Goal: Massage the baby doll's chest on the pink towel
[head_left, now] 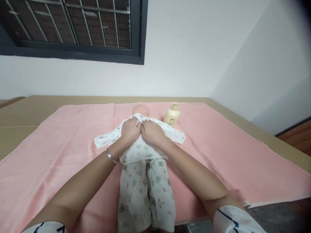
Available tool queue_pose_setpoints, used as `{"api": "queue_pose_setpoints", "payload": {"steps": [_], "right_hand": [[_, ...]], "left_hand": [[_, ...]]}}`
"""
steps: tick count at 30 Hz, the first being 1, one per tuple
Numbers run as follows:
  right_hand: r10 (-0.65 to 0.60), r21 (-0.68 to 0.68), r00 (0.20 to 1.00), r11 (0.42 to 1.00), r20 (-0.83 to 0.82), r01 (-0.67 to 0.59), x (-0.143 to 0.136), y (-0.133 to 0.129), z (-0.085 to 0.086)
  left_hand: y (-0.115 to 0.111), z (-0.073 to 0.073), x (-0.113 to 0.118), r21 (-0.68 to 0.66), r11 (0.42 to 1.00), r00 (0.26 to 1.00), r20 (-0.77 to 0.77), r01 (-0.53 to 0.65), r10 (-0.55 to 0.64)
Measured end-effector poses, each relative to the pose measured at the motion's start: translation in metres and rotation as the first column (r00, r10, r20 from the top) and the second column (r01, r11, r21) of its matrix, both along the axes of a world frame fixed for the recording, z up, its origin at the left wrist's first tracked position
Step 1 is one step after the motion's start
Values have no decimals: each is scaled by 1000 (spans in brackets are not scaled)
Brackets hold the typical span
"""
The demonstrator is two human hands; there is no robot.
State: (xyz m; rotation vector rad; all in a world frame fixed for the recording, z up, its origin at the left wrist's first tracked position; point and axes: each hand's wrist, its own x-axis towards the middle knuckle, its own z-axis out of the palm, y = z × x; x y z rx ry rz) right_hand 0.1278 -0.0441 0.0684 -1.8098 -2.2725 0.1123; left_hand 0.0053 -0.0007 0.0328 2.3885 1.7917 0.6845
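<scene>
A doll lies on a pink cloth, its smooth head toward the wall. It wears a white printed top with both sleeves spread sideways, and matching trousers. My left hand and my right hand rest side by side on the upper chest of the top, thumbs close together. The fingers of both are bent down against the fabric, and their tips are partly hidden. Whether cloth is pinched between them cannot be made out. A silver bangle circles my left wrist.
A cream pump bottle stands just beyond the doll's right-hand sleeve in the view. The tan surface shows around the pink cloth. Behind are a white wall and a barred window.
</scene>
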Motion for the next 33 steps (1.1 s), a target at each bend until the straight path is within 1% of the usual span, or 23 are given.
{"api": "queue_pose_setpoints", "payload": {"steps": [3,6,9,12,14,16,18,20,22,24,25,26,28,29,30,31,32,33], "right_hand": [[6,22,995,1000,-99,-4,10,15,-9],[-15,39,985,999,-173,22,20,29,-16],[-38,72,978,996,-205,54,20,29,-18],[-22,216,977,974,-213,69,11,21,-18],[18,268,980,963,-197,36,5,16,-20],[52,229,982,973,-179,-10,2,15,-23],[56,176,981,984,-186,-22,2,15,-24],[30,189,978,982,-206,10,4,16,-23],[23,239,979,971,-202,27,6,16,-21],[51,252,987,968,-155,-11,6,16,-21],[69,243,989,969,-128,-36,6,16,-22],[81,238,991,970,-107,-53,5,16,-23],[75,257,993,965,-93,-48,4,16,-25],[66,278,993,960,-95,-38,3,16,-26],[63,290,993,957,-95,-32,2,17,-27],[73,287,993,957,-88,-45,2,17,-28],[86,280,993,958,-84,-60,1,18,-28],[95,276,992,959,-85,-68,1,19,-29]], "left_hand": [[3,-15,2,79,997,993,116,-10,1],[4,-25,4,130,991,978,209,-21,-7],[5,-32,3,166,986,957,288,-31,-19],[7,-36,3,202,978,932,361,-43,-34],[6,-37,2,220,974,918,396,-57,-36],[4,-36,3,222,973,916,400,-70,-26],[2,-34,3,208,974,929,371,-87,3],[-2,-29,5,179,975,942,330,-129,64],[-11,-23,7,137,971,942,301,-195,147],[-30,-14,6,80,968,935,290,-236,203],[-45,-8,3,52,972,933,296,-228,203],[-65,-3,-1,24,980,933,312,-198,181],[-115,8,-15,-16,998,918,391,-58,59],[-145,12,-24,-34,999,884,468,17,1],[-175,14,-34,-56,992,828,558,112,-62],[-203,14,-45,-98,971,751,652,220,-104],[-230,9,-56,-170,930,671,734,327,-102],[-252,0,-67,-234,891,591,805,389,-47]]}}
